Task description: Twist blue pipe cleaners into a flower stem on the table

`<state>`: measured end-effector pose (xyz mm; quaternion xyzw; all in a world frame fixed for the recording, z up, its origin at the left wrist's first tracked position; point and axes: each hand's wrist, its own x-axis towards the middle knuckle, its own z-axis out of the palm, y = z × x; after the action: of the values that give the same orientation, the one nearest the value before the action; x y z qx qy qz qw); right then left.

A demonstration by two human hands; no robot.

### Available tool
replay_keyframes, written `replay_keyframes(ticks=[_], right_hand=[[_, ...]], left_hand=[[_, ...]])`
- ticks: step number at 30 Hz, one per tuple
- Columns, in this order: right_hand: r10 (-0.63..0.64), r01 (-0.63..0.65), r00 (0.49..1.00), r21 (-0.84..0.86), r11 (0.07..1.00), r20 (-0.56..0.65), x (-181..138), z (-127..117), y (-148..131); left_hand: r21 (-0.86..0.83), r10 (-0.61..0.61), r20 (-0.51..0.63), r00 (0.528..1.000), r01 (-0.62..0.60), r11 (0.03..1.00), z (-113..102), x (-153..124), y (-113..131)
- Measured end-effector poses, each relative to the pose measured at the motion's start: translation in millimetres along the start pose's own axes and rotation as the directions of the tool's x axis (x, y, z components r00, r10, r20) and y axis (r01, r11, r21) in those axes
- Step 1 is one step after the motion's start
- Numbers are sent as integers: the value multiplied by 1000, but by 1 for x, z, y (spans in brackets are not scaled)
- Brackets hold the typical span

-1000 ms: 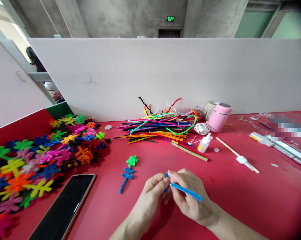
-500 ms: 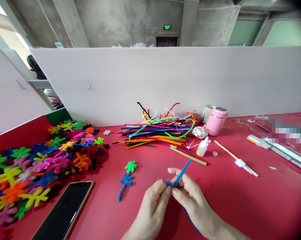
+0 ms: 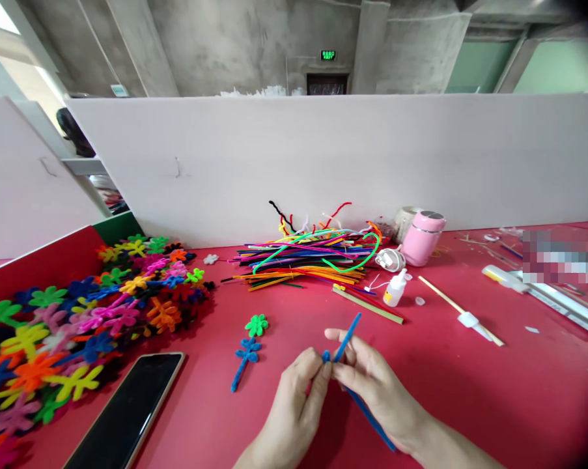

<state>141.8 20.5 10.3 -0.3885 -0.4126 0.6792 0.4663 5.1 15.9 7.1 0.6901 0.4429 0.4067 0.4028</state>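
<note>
Between my hands is a blue pipe cleaner (image 3: 348, 337), bent into a small loop at my left fingertips. My left hand (image 3: 298, 397) pinches that looped end. My right hand (image 3: 376, 387) grips it close by, thumb and fingers closed. One straight end points up between the right fingers; another length slants down under the right palm. The exact contact at the fingertips is partly hidden. Left of my hands lie a blue pipe-cleaner stem with leaf loops (image 3: 247, 355) and a green pipe-cleaner flower (image 3: 257, 325), close together on the red table (image 3: 206, 423).
A heap of colourful pipe-cleaner flowers (image 3: 112, 312) fills the left side, beside a phone (image 3: 127, 410). Straight pipe cleaners (image 3: 303, 257) are piled at the back. A glue bottle (image 3: 395, 288), a pink cup (image 3: 423, 240) and a wooden stick (image 3: 443, 294) lie to the right.
Both hands stay together with a slight shift left. The upright end of the blue pipe cleaner has tilted a little, and its lower length shows more below my right hand.
</note>
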Motion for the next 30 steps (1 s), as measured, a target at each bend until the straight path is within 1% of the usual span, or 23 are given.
replay_keyframes(ticks=[3, 5, 6, 8, 10, 11, 12, 14, 15, 17, 18, 20, 22, 24, 27, 30], right_hand=[[12, -12, 1000, -111, 994, -4, 2, -4, -2], [-19, 24, 1000, -239, 971, 19, 3, -8, -4], [-54, 62, 998, -321, 945, 34, 4, -11, -5], [-152, 155, 987, -492, 857, 45, 4, -16, -8], [-293, 252, 955, -624, 739, 39, 3, -21, -10], [-375, 306, 926, -675, 671, 47, 3, -23, -11], [-458, 366, 886, -719, 591, 74, 2, -24, -11], [-583, 485, 789, -779, 398, 194, 2, -26, -10], [-617, 536, 738, -792, 293, 271, 3, -27, -9], [-625, 601, 659, -792, 103, 419, 3, -27, -6], [-612, 619, 631, -785, 26, 477, 4, -26, -6], [-582, 635, 597, -769, -80, 553, 4, -25, -4], [-563, 639, 580, -758, -134, 589, 3, -24, -3], [-554, 641, 572, -751, -159, 605, 2, -23, -2], [-536, 658, 559, -732, -178, 633, 0, -24, 0], [-513, 678, 557, -714, -174, 654, -1, -22, 0]], left_hand=[[-206, -152, -14, 988, 146, 968, -1, 3, 2], [-330, -225, -10, 974, 209, 921, -2, 5, 0], [-386, -253, -5, 967, 231, 893, -3, 7, -1], [-504, -297, 7, 955, 260, 824, -4, 8, -5], [-629, -334, 37, 942, 282, 724, -5, 10, -7], [-689, -356, 51, 933, 291, 664, -5, 10, -7], [-742, -378, 66, 923, 299, 600, -5, 11, -7], [-813, -409, 108, 906, 317, 488, -4, 11, -5], [-834, -413, 130, 901, 325, 447, -4, 11, -5], [-849, -399, 172, 901, 341, 404, -3, 11, -4], [-846, -390, 195, 900, 355, 397, -2, 11, -3], [-835, -395, 231, 889, 390, 388, -1, 10, -3], [-823, -415, 267, 870, 430, 372, 0, 9, -2], [-819, -431, 287, 855, 453, 353, 0, 7, -1], [-806, -431, 311, 847, 476, 352, 2, 5, -1], [-801, -417, 332, 846, 487, 349, 4, 3, -2]])
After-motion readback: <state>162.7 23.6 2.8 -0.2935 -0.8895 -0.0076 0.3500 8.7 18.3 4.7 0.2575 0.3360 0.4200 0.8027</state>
